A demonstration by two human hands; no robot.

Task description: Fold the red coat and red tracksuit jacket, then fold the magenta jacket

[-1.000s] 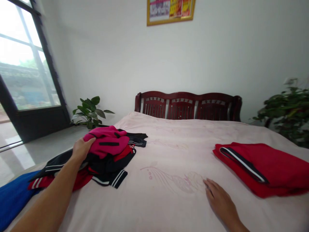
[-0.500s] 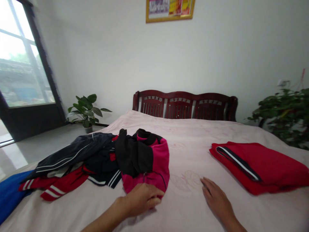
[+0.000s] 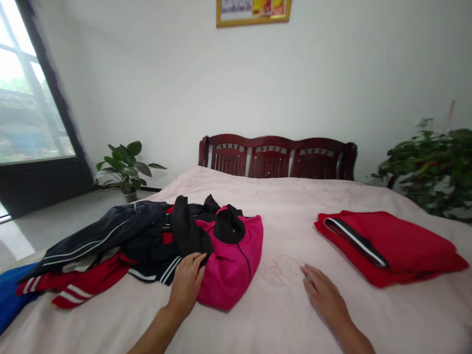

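Observation:
A crumpled pink and black jacket (image 3: 232, 265) lies on the bed in the middle, its black collar opening facing up. My left hand (image 3: 188, 280) is at its near left side, fingers closed on the black cloth; the fingertips are partly hidden. On the bedsheet to the right rests my right hand (image 3: 324, 295), holding nothing, with its fingers stretched out. Left of the jacket, and touching it, is a loose heap of dark navy clothes (image 3: 110, 231) with white stripes, along with a red striped garment (image 3: 88, 285).
A folded red garment (image 3: 405, 241) with a black and white stripe lies to the right. Blue cloth (image 3: 14, 295) is at the left edge. The pale pink bedsheet (image 3: 287, 324) runs back to a dark wooden headboard (image 3: 271, 157). Potted plants (image 3: 127, 167) stand on both sides.
My left hand has shifted left from the jacket's near pink edge to its black part. The jacket has turned, bringing its collar and more pink up. My right hand still rests on the sheet.

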